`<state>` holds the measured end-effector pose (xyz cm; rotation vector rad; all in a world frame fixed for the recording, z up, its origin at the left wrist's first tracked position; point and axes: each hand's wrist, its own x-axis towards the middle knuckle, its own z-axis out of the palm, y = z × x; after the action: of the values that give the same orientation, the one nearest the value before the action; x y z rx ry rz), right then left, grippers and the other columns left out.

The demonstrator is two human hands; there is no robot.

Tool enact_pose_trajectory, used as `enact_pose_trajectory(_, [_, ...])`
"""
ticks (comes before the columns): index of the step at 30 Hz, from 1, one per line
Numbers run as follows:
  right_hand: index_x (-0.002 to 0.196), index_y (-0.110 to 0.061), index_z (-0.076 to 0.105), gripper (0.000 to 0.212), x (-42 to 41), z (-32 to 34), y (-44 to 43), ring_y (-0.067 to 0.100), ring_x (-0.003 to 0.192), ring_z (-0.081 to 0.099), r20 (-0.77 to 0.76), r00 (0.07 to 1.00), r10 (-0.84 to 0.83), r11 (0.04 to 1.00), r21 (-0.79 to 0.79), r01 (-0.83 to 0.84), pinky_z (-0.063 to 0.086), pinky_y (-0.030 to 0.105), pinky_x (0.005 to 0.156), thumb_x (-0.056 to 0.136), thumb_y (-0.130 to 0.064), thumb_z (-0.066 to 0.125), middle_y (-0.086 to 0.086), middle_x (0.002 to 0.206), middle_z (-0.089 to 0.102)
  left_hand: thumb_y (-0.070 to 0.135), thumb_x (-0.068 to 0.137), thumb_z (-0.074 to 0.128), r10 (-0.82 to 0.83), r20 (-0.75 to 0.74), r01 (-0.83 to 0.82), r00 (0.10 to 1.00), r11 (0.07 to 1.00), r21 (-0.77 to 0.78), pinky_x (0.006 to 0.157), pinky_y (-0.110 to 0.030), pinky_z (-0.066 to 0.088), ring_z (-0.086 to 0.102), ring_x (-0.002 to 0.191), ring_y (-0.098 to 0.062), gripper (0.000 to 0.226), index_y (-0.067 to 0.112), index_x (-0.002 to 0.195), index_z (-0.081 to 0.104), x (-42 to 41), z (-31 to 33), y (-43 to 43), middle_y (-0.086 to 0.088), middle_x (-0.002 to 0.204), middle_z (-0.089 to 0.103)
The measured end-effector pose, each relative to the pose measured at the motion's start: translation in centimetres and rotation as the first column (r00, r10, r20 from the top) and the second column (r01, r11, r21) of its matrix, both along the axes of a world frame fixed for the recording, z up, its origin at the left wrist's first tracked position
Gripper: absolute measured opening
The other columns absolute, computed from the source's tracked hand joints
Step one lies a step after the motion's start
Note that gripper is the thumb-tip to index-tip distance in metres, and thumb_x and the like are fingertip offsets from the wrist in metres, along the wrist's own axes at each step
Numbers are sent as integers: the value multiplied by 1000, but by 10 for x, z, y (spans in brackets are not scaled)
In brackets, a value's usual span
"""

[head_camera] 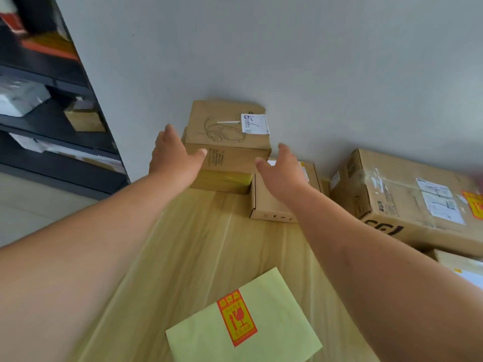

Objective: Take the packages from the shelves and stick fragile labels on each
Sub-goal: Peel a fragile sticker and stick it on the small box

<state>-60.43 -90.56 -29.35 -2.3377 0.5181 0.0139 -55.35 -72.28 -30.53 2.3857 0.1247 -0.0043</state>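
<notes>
A pale grey wall [287, 61] fills the upper half of the view, and a light wood surface [209, 244] butts against it. A dark shelving unit [39, 66] stands at the left, holding a white parcel [21, 99] and a small brown box [85, 120], both blurred.

The large carton [407, 184] lies at the right of the surface near the wall. It carries white shipping papers, and an orange fragile sticker [473, 205] on its top is cut by the frame edge.

The headphone box [222, 131] sits against the wall on top of a yellowish box [222, 180]. Its long axis runs left to right along the wall, and its printed top faces up. Its white address label [254, 123] is at the far right corner. A flat mailer box [264, 202] lies just beside this stack on the right.

Both arms reach forward, and the headphone box lies between the two hands. The left hand [175, 152] is at the box's left end with its thumb across the near face, its grip spread and fingers straight. The right hand [282, 171] hovers over the flat mailer box near the headphone box's right end, its grip equally spread and holding nothing. Whether either hand touches the cardboard cannot be told.

Near the person, a pale green backing sheet [282, 309] lies on the surface. One red-and-yellow fragile label [236, 318] is on it, with its long axis tilted slightly.
</notes>
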Motion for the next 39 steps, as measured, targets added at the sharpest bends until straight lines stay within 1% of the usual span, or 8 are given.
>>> enact_pose_trajectory(9, [127,-25,51,40,5,-5,4,9,94,56,13,996,-86,918,389,74,40,26,71,89,-36,59,-7,111,61,36,90,58,-43,-190,-57,981,869,-491,85,-33,40,53,112,-19,45,20,130,46,1,-6,-5,3,123,57])
enact_pose_trajectory(13, [122,-23,52,35,-44,-1,-4,8,91,59,60,984,-165,883,453,121,42,23,65,89,-35,60,-5,107,63,43,90,56,60,-108,-107,992,852,-513,66,-26,41,55,89,-17,37,14,112,50,-50,-3,-15,1,98,57])
enact_pose_trajectory(16, [114,-22,50,30,-99,3,-9,7,84,56,69,967,-244,868,459,187,41,22,62,90,-36,60,-5,101,59,36,90,58,155,-46,-157,987,844,-513,45,-21,28,36,53,-10,35,19,72,35,-102,1,-26,5,65,36])
enact_pose_trajectory(19, [111,-20,49,26,-161,6,-19,7,73,51,71,952,-299,866,438,239,43,23,61,92,-34,59,-6,90,55,26,88,62,170,-37,-166,985,855,-491,33,-13,21,25,43,-10,40,15,65,30,-155,-7,-34,4,55,29])
enact_pose_trajectory(22, [112,-20,51,24,-225,3,-34,8,75,54,53,938,-343,849,444,285,47,28,68,93,-33,58,-6,91,58,27,84,64,162,-135,-208,977,844,-494,45,-21,35,48,55,-13,29,5,88,46,-217,-15,-47,-2,73,55])
enact_pose_trajectory(26, [128,-23,51,40,-301,-6,-62,5,89,55,48,926,-374,860,391,327,47,31,81,91,-37,59,-8,107,57,20,84,65,96,-264,-227,960,818,-529,65,-26,40,54,76,-9,39,24,115,40,-309,-19,-75,8,92,58])
enact_pose_trajectory(32, [124,-23,56,36,-398,-1,-104,9,89,51,110,953,-281,948,189,257,37,24,77,89,-24,63,-5,111,47,15,81,70,-105,-469,-151,877,866,-477,76,-31,46,61,90,-23,30,17,106,53,-419,-42,-112,-2,102,65])
enact_pose_trajectory(39, [106,-37,47,31,-464,-14,-130,13,89,60,73,950,-303,922,277,272,50,31,70,82,-31,67,-3,115,56,19,87,65,-257,-622,-61,740,895,-443,76,-30,44,59,97,-22,29,18,114,56,-488,-45,-135,0,108,65])
